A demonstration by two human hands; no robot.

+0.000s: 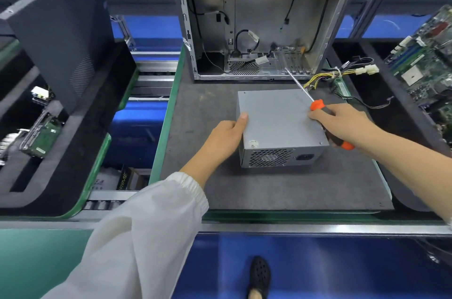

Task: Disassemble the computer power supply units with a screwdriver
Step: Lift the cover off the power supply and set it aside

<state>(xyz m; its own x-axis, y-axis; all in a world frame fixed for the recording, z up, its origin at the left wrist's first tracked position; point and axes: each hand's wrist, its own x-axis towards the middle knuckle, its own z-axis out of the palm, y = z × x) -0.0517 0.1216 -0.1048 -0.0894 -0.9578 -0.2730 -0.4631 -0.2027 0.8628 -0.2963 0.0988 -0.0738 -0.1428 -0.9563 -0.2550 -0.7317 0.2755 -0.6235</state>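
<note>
Left hand (226,136): thumb flat on the top plate of the PSU (278,122) at its left edge, remaining fingers wrapped down the left wall out of sight. A clamp hold, bracing the box.

Right hand (342,125): fingers curled round the screwdriver (315,105), orange and black handle, with the fingertips also resting on the PSU's right top edge. Shaft points up and away toward the case (256,29); the tip hangs beyond the PSU's far edge, on no screw.

PSU sits flat on the grey mat (293,188), centre of the bench, just in front of the open case. Fan grille and mains socket face the person. Small screws show at the lid corners. Cable bundle (342,72) trails from the far right corner, yellow and black wires with white plugs.

Handling, my estimate: sheet steel shell, rigid, fairly heavy for its bulk, smooth sides that could slide on the mat under driver pressure. Best held by the side walls or pressed down on the lid, clear of the grille and the cables. Lid edges probably sharp once freed.

A motherboard (430,54) lies well apart at right, a dark panel (61,29) leans at left.
</note>
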